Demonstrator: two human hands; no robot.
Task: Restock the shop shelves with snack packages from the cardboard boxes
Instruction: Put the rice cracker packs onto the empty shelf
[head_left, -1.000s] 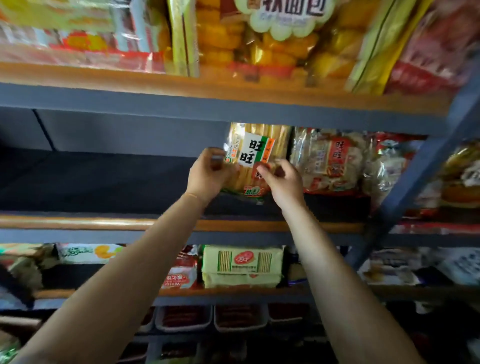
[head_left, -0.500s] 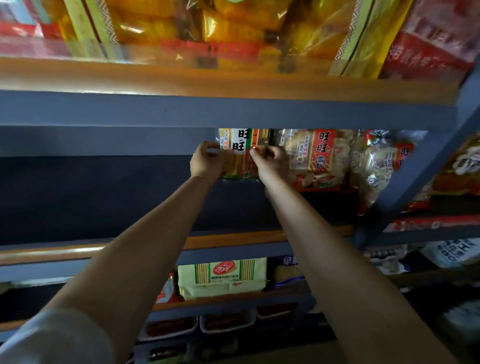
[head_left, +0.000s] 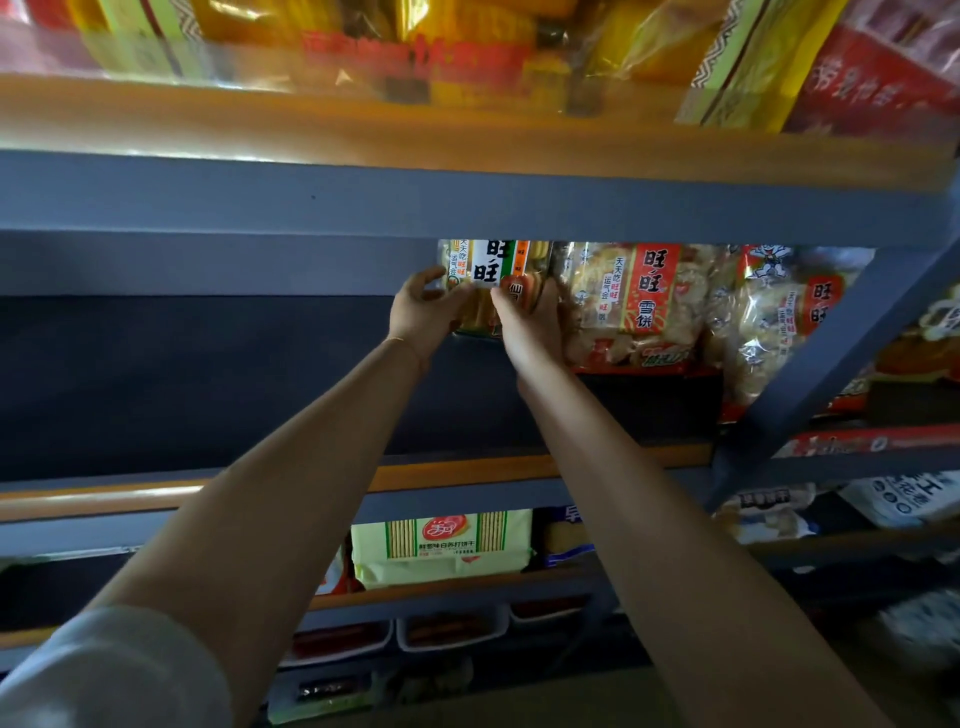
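Both arms reach up and forward, nearly straight. The left hand (head_left: 423, 312) and right hand (head_left: 532, 325) grip a snack pack (head_left: 491, 270) upright between them, touching the red pack (head_left: 636, 304) just right.

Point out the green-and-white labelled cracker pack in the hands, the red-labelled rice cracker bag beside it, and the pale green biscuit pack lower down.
green-and-white labelled cracker pack (head_left: 492, 262): head view, white label.
red-labelled rice cracker bag (head_left: 652, 291): head view, red label.
pale green biscuit pack (head_left: 441, 564): head view, lower front.

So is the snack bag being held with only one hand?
No, both the left hand and the right hand grip the snack bag beside the red-label bag.
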